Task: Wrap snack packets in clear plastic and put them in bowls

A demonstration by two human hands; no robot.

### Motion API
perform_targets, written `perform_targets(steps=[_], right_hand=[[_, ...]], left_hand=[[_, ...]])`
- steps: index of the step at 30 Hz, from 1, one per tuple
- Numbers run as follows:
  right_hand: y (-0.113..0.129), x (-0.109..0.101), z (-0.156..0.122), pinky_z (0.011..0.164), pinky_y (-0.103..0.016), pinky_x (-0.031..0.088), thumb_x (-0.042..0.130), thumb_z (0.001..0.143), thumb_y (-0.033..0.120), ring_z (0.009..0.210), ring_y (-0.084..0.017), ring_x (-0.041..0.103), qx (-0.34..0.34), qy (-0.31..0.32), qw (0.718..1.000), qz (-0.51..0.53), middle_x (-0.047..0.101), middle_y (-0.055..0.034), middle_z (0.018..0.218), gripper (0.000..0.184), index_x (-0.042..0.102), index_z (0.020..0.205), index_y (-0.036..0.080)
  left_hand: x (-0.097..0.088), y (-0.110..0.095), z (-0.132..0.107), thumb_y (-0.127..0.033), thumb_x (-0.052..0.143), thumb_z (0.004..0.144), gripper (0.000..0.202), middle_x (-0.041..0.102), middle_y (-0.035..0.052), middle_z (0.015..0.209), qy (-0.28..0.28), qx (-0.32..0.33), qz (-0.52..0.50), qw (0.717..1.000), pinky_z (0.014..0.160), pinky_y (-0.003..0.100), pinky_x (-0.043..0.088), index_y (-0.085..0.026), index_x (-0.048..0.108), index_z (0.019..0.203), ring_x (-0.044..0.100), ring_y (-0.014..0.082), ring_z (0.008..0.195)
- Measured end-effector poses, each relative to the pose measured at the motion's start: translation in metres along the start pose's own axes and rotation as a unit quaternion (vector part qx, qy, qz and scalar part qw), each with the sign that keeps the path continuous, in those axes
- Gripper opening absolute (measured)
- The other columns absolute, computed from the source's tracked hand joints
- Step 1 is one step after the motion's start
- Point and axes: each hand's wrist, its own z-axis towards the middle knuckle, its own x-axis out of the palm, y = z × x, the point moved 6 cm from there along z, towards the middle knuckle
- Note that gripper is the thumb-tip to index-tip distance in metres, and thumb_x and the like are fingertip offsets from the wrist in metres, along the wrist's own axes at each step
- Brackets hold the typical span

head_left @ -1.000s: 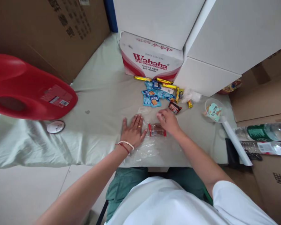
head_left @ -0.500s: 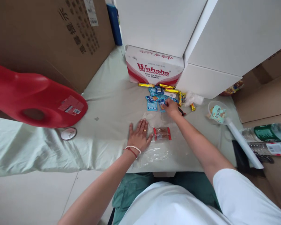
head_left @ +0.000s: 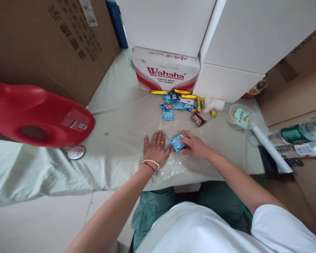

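Note:
My left hand [head_left: 156, 149] lies flat, fingers spread, on the left edge of a clear plastic bag [head_left: 177, 167] on the cloth-covered table. Between thumb and fingers, my right hand [head_left: 196, 144] grips a blue snack packet [head_left: 178, 142] over the bag. Beneath that packet a red-ended packet is mostly hidden; only bits of red show. Farther back lies a pile of snacks: a flat blue packet [head_left: 168, 115], more blue packets, several yellow-wrapped bars [head_left: 189, 96] and a brown-red packet [head_left: 198, 119].
A Wahaha carton [head_left: 165, 72] stands behind the snacks, under white boxes [head_left: 229, 82]. To the left are a red jug [head_left: 50, 116] and a round white disc [head_left: 76, 152]. A clear scoop [head_left: 241, 117] and plastic bottles [head_left: 300, 135] lie at right.
My right hand has come back from the pile towards me with a blue packet, now over the red-ended packet. My left hand stays on the bag. The view has shifted slightly.

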Motion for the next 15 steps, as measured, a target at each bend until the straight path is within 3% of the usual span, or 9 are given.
perform_targets(steps=[3, 6, 8, 12, 15], right_hand=[[0.01, -0.008, 0.011, 0.095, -0.039, 0.053, 0.079, 0.086, 0.024, 0.118, -0.027, 0.066, -0.011, 0.024, 1.0, -0.016, 0.043, -0.0131, 0.163, 0.041, 0.064, 0.124, 0.023], [0.017, -0.011, 0.022, 0.095, -0.038, 0.052, 0.081, 0.083, 0.021, 0.121, -0.03, 0.066, -0.003, 0.073, 0.995, -0.065, 0.057, -0.0126, 0.151, 0.065, 0.056, 0.143, 0.028], [0.016, -0.009, 0.026, 0.092, -0.039, 0.053, 0.085, 0.082, 0.027, 0.114, -0.032, 0.07, 0.024, 0.091, 0.991, -0.1, 0.061, -0.0156, 0.141, 0.076, 0.052, 0.15, 0.027], [0.014, 0.001, 0.025, 0.086, -0.04, 0.054, 0.084, 0.083, 0.043, 0.105, -0.033, 0.071, 0.062, 0.083, 0.984, -0.144, 0.057, -0.02, 0.139, 0.083, 0.048, 0.155, 0.019], [0.016, 0.008, 0.022, 0.085, -0.039, 0.054, 0.079, 0.087, 0.041, 0.105, -0.031, 0.07, 0.07, 0.072, 0.983, -0.154, 0.055, -0.0193, 0.14, 0.075, 0.048, 0.152, 0.018]], left_hand=[[0.0, 0.0, 0.0, -0.056, 0.024, 0.106, 0.074, 0.025, 0.0143, 0.174, -0.005, 0.003, 0.003, 1.0, 0.13, 0.068, 0.002, -0.017, 0.025, 0.169, 0.021, 0.0317, 0.164], [0.0, 0.0, 0.0, -0.055, 0.024, 0.106, 0.074, 0.025, 0.0144, 0.175, -0.009, 0.006, -0.001, 1.0, 0.129, 0.069, 0.002, -0.017, 0.024, 0.169, 0.02, 0.0321, 0.164], [0.0, 0.0, 0.0, -0.055, 0.024, 0.106, 0.074, 0.024, 0.0141, 0.175, -0.007, 0.005, -0.006, 1.0, 0.129, 0.069, 0.001, -0.017, 0.024, 0.169, 0.019, 0.0314, 0.164], [0.001, -0.001, -0.001, -0.055, 0.021, 0.106, 0.074, 0.022, 0.0133, 0.175, -0.003, 0.005, -0.012, 1.0, 0.13, 0.068, 0.0, -0.017, 0.023, 0.169, 0.018, 0.0304, 0.165], [0.001, 0.0, -0.001, -0.055, 0.02, 0.106, 0.074, 0.021, 0.0129, 0.176, -0.002, 0.004, -0.011, 1.0, 0.129, 0.069, 0.0, -0.016, 0.022, 0.17, 0.016, 0.03, 0.165]])
